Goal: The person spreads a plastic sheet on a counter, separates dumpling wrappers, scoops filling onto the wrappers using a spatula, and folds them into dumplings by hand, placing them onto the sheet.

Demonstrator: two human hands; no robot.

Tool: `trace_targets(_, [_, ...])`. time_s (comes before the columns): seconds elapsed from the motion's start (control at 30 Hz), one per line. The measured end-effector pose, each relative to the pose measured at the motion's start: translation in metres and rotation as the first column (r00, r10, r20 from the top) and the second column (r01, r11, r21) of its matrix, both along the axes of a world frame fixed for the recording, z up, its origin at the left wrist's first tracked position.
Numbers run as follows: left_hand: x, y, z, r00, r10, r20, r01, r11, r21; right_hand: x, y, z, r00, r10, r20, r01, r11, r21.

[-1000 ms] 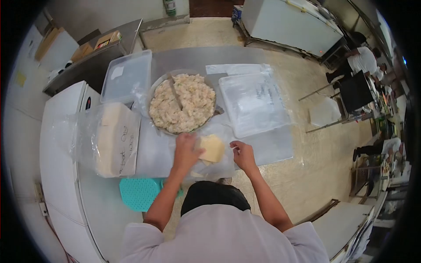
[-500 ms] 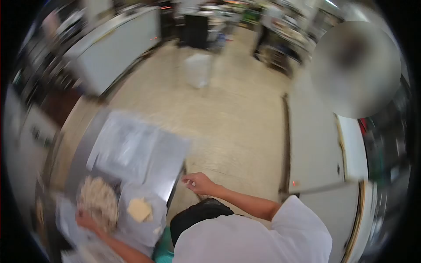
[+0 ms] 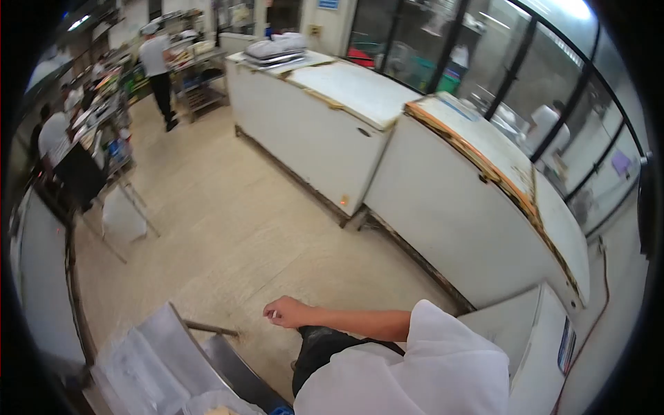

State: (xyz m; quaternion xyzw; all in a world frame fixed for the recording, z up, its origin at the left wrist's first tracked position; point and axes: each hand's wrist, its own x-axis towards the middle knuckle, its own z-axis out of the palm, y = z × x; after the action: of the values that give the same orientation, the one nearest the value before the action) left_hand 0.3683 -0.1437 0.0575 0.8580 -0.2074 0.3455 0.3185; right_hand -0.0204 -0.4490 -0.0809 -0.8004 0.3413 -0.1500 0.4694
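Note:
My right hand [image 3: 286, 312] hangs over the floor in front of my body, its fingers curled closed. A small white bit shows at the fingertips, too small to name. Near that hand, at lower left, is the corner of a metal table [image 3: 169, 325]. Clear plastic sheeting [image 3: 131, 370] lies on the table. At the bottom edge a sliver of a pale yellow piece [image 3: 221, 411] shows on plastic. My left hand is out of view.
Two white chest freezers [image 3: 304, 138] [image 3: 443, 200] line the right side, the farther one bearing folded cloths [image 3: 277, 48]. A white box [image 3: 508, 339] stands at lower right. Co-workers [image 3: 155, 59] [image 3: 54, 135] are at the far left. A white bin [image 3: 123, 216] stands on the floor.
The view has swung right, bringing the freezers and windows into sight. My left hand and the pale heap it touched have left the frame. My right hand stays closed.

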Motion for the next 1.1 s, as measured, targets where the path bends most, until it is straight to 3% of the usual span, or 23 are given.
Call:
trace_targets(0.2, [-0.010,-0.092,-0.004,0.958,-0.267,-0.106,0.263,0.963,-0.051,-0.049,-0.004,0.002,0.997,-0.078,0.011,0.079,0.996,-0.030])
trace_targets(0.5, [-0.028,-0.174,-0.008,0.809,-0.494,-0.318,0.439,0.868,-0.231,-0.121,-0.033,-0.017,0.993,-0.117,0.034,0.119,0.992,-0.039])
trace_targets(0.57, [-0.042,-0.198,-0.015,0.712,-0.578,-0.398,0.484,0.815,-0.318,-0.143,-0.044,-0.020,0.992,-0.122,0.025,0.122,0.993,0.003])
trace_targets(0.67, [-0.093,-0.263,-0.045,0.378,-0.754,-0.537,0.544,0.650,-0.531,-0.181,-0.064,-0.032,0.989,-0.148,-0.004,0.148,0.988,0.049])
trace_targets(0.73, [-0.185,-0.327,-0.046,0.207,-0.820,-0.534,0.478,0.561,-0.676,-0.209,-0.077,-0.041,0.988,-0.155,-0.016,0.156,0.987,0.051])
trace_targets(0.8, [-0.252,-0.388,-0.056,0.001,-0.759,-0.651,0.462,0.578,-0.672,-0.238,-0.089,-0.046,0.976,-0.214,-0.043,0.215,0.976,0.036])
trace_targets(0.87, [-0.309,-0.437,-0.058,-0.153,-0.745,-0.649,0.488,0.514,-0.706,-0.266,-0.100,-0.043,0.965,-0.253,-0.072,0.259,0.961,0.096])
trace_targets(0.9, [-0.329,-0.460,-0.059,-0.165,-0.748,-0.642,0.496,0.500,-0.710,-0.281,-0.109,-0.041,0.947,-0.302,-0.109,0.316,0.937,0.147])
trace_targets(0.97, [-0.367,-0.501,-0.062,-0.294,-0.839,-0.458,0.410,0.323,-0.853,-0.309,-0.121,-0.051,0.923,-0.366,-0.115,0.378,0.919,0.112])
trace_targets(1.1, [-0.411,-0.577,-0.055,-0.353,-0.822,-0.446,0.425,0.284,-0.860,-0.358,-0.137,-0.073,0.848,-0.502,-0.169,0.517,0.854,0.057])
